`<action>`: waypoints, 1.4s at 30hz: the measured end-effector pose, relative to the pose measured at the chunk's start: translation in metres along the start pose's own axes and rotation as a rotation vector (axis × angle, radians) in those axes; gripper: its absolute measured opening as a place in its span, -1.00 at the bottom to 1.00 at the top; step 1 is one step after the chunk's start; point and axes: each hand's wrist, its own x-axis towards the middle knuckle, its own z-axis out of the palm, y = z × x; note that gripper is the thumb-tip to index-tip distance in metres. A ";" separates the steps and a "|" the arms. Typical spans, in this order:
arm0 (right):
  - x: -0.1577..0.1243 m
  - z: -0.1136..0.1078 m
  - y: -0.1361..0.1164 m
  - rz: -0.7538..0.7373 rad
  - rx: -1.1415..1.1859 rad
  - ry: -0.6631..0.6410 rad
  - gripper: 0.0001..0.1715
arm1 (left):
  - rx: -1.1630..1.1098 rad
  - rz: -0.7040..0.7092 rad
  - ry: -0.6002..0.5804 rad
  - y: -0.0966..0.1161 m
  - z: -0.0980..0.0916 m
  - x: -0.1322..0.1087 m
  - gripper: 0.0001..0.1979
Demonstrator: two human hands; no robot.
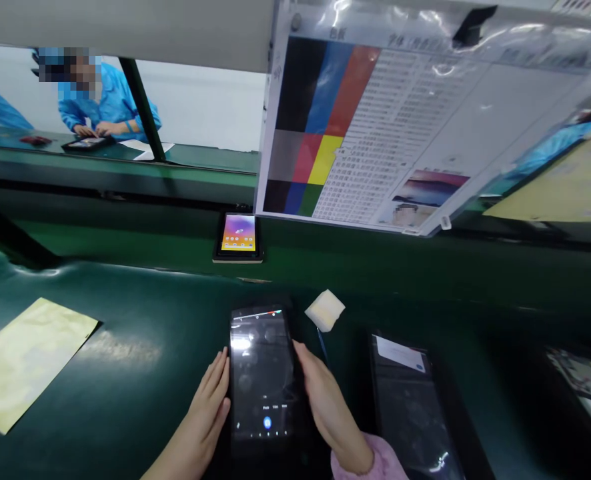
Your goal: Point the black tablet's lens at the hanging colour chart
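A black tablet is in front of me with its screen lit, showing a dark camera view with a blue round button near the bottom. My left hand grips its left edge, the fingers pressed together along the side. On the opposite edge, my right hand holds the tablet, its fingertips hidden behind the case. Whether the tablet rests on the table or is raised a little, I cannot tell. Just beyond my right hand sits a white foam-like block. To the right lies a second dark tablet.
A smaller lit tablet stands on the back ledge. Yellow paper lies at left on the green table. A plastic-covered colour chart hangs ahead. Another device is at far right. Behind the partition, a person in blue handles a tablet.
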 end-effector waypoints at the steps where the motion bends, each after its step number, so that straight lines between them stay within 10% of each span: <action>1: -0.001 0.003 0.003 0.034 0.012 0.016 -0.23 | -0.042 -0.020 -0.007 0.002 -0.002 -0.002 -0.43; 7: -0.007 0.024 -0.014 -0.094 0.119 0.154 -0.14 | -0.297 -0.032 0.026 0.042 -0.030 0.000 -0.38; 11: -0.008 0.024 -0.066 -0.440 0.294 0.187 -0.15 | -0.170 0.298 0.054 0.109 -0.057 0.034 0.06; 18: -0.039 -0.006 -0.146 -1.093 0.270 -0.009 -0.46 | 0.046 0.816 0.308 0.197 -0.068 0.091 0.16; 42: -0.039 -0.013 -0.149 -1.243 0.050 0.109 -0.46 | 0.024 0.825 0.330 0.189 -0.056 0.092 0.11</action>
